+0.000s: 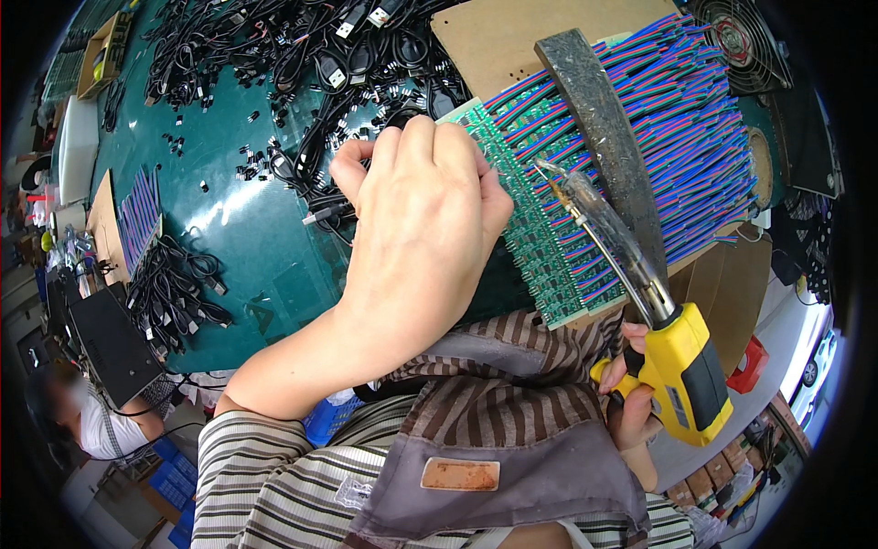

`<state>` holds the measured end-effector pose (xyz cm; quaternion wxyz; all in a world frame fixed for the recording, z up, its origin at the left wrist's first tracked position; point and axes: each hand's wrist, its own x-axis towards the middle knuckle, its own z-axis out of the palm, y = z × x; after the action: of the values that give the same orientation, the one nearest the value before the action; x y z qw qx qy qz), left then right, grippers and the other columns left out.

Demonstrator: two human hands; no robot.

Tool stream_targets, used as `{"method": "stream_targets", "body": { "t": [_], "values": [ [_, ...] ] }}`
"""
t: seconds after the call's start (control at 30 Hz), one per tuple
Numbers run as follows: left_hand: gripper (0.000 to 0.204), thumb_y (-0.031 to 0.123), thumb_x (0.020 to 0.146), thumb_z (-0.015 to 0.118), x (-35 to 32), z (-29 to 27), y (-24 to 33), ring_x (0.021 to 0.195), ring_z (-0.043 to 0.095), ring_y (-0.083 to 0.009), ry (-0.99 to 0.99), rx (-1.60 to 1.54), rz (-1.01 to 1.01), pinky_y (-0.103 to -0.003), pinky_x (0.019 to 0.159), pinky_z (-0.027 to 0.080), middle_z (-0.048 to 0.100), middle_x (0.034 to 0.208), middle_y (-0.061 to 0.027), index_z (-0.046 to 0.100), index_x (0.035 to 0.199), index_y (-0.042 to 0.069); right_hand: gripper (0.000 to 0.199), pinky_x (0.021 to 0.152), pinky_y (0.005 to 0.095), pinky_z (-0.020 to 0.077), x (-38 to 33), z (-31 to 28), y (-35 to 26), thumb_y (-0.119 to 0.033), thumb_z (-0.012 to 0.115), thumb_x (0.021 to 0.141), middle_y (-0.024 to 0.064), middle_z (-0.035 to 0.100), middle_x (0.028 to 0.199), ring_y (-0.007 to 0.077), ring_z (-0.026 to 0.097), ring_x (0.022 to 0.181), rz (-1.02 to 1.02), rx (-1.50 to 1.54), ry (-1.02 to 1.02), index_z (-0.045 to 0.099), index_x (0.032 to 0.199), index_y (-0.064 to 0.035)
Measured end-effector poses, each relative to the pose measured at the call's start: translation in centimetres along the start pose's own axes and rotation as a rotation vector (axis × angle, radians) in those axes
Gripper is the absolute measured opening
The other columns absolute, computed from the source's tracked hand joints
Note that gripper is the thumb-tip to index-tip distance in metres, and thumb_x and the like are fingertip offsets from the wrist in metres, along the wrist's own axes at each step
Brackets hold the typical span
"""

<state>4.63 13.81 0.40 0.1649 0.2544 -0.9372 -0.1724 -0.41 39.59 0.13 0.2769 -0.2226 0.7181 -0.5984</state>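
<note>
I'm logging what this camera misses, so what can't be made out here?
In the head view:
Left hand: whatever it may hold, hidden by its own back.
Right hand: partly hidden behind the yellow soldering gun.
Coloured wires: stretches covered by the dark bar.
Circuit boards: components too small to tell.
Fan: cut off by the top edge.

Bright here, white glare flaring across the green tabletop (pixel 297 261), highlights blowing out beyond its right edge, fisheye curves bending around it!
</note>
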Motion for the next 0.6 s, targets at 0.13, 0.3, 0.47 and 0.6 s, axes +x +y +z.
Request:
{"method": "stream_targets", "body": {
  "t": [0.13, 0.3, 0.47, 0.6],
  "values": [
    [0.015, 0.009, 0.077, 0.066, -0.1, 0.1, 0.0, 0.078, 0.052, -0.0267, 0.009, 0.014, 0.001, -0.040, 0.081, 0.032, 0.052, 0.078, -0.0086, 0.053, 0.082, 0.005, 0.059, 0.050, 0.0251, 0.0418, 0.4, 0.1, -0.2, -0.044, 0.053, 0.092, 0.0233, 0.048, 0.123, 0.0113, 0.048, 0.060, 0.007, 0.039, 0.013, 0.041, 0.119, 0.0066],
    [0.015, 0.008, 0.076, 0.066, -0.2, 0.4, 0.0, 0.079, 0.052, -0.0270, 0.043, 0.016, 0.002, -0.041, 0.082, 0.031, 0.052, 0.078, -0.0086, 0.053, 0.082, 0.005, 0.055, 0.048, 0.0246, 0.0413, 0.8, 0.3, -0.6, -0.040, 0.053, 0.093, 0.0241, 0.049, 0.120, 0.0117, 0.048, 0.059, -0.035, 0.082, 0.026, 0.043, 0.117, 0.0078],
    [0.013, 0.007, 0.075, 0.067, -0.1, -0.4, -0.2, 0.076, 0.053, -0.0282, 0.035, -0.042, 0.022, -0.039, 0.075, 0.038, 0.054, 0.077, -0.0097, 0.056, 0.081, 0.004, 0.054, 0.048, 0.0242, 0.0409, 0.8, 0.3, -0.5, -0.040, 0.053, 0.093, 0.0243, 0.050, 0.119, 0.0115, 0.048, 0.058, -0.030, 0.082, 0.020, 0.043, 0.116, 0.0082],
    [0.014, 0.007, 0.073, 0.069, 0.8, -2.1, -1.9, 0.070, 0.055, -0.0257, -0.076, -0.084, 0.282, -0.035, 0.063, 0.045, 0.055, 0.072, -0.0082, 0.063, 0.086, 0.004, 0.053, 0.048, 0.0241, 0.0407, 0.7, 0.2, -0.4, -0.039, 0.054, 0.093, 0.0243, 0.050, 0.119, 0.0114, 0.048, 0.058, -0.006, 0.104, 0.032, 0.043, 0.115, 0.0081]
  ]
}}
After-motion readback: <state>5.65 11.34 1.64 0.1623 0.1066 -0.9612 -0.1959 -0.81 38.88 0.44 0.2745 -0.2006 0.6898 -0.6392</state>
